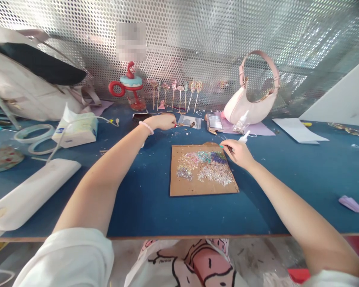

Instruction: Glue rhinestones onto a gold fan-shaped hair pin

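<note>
Nearest, a cardboard sheet is lying on the blue tabletop, bearing sequin-like bits in colour patches. R hand is hanging at the sheet's far R corner, pinching a slim dark tool, poss. tweezers. The blue patch is lying just L and nearer than that grip, so R hand is by far the closer one to the bits. Farther out, L hand is sitting beyond the sheet's far L corner, fingertips gripping one end of a thin stick. Its long axis is running L–R, approx. parallel to the table's near edge, dark-gold end pointing R, away from the grip, by a clear plastic bag; can't tell if touching. Behind, decorated sticks are standing in a row btwn a red-handled tumbler and a pale handbag w/ pink strap.
</note>
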`<state>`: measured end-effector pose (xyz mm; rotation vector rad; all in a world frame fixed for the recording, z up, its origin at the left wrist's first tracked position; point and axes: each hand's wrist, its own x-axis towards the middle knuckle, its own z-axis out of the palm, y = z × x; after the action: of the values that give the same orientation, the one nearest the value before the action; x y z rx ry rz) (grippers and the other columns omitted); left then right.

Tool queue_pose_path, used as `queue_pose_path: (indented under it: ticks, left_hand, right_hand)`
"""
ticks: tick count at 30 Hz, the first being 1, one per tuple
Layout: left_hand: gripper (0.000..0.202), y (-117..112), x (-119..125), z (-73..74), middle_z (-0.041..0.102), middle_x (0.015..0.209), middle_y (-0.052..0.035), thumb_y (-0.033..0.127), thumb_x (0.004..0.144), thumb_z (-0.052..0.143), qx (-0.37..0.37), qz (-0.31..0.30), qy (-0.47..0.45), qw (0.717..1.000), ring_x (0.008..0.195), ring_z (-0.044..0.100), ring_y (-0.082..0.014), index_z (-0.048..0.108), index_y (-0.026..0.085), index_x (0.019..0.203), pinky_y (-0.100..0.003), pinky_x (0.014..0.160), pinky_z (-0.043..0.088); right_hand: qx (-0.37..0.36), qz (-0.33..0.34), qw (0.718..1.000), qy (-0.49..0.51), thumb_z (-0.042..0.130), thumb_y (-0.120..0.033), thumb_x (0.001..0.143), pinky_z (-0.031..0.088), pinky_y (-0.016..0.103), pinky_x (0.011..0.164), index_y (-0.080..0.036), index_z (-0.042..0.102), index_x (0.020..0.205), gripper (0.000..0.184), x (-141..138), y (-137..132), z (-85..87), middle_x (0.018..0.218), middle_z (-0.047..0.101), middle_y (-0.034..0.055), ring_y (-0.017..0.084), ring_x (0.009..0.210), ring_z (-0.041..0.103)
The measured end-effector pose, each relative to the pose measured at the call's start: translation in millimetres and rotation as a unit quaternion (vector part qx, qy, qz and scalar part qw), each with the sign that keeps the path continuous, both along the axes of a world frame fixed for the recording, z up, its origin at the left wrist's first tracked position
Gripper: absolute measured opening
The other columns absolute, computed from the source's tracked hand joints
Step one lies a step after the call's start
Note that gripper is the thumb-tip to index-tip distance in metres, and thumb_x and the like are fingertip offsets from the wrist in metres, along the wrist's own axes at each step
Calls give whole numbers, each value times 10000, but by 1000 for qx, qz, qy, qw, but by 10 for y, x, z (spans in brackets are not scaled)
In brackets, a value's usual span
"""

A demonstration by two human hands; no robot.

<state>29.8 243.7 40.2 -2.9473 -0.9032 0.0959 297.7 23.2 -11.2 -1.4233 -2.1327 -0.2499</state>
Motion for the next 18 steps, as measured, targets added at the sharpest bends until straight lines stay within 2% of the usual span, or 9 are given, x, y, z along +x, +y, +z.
queue_pose_path:
  ticks: [4, 7, 13, 18]
  left_hand:
    - [314, -66, 149, -203, 558, 1159, -96, 328, 927, 563, 3, 51, -15, 999, 992, 588, -220, 530, 137, 1174, -413, 839, 527]
    - [321, -159, 201, -290, 556, 1161, -101, 326, 923, 571, 13, 75, -34, 997, 998, 587, -223, 530, 131, 1175, -411, 842, 525]
    - [327, -308, 237, -353, 555, 1161, -106, 325, 919, 578, 24, 100, -53, 993, 1002, 586, -226, 531, 125, 1173, -409, 845, 523]
    - [330, -381, 277, -381, 553, 1166, -109, 325, 919, 577, 35, 117, -73, 990, 1005, 584, -227, 530, 122, 1175, -413, 849, 522]
  right_hand:
    - [-9, -5, 999, -32, 396, -219, 918, 501, 314, 735, -162, 619, 948, 232, 26, 12, -16, 898, 702, 99, 200, 817, 653]
    - [-24, -10, 997, -74, 398, -175, 899, 477, 307, 727, -155, 629, 971, 243, 73, 14, -17, 893, 696, 100, 197, 808, 636]
    - [-66, -19, 983, -171, 403, -33, 784, 371, 258, 624, -168, 654, 881, 301, 133, -24, 65, 717, 645, 38, 152, 658, 551]
    - [-83, -29, 970, -226, 399, -18, 783, 324, 250, 612, -161, 640, 864, 292, 123, -36, 106, 687, 608, 28, 147, 685, 536]
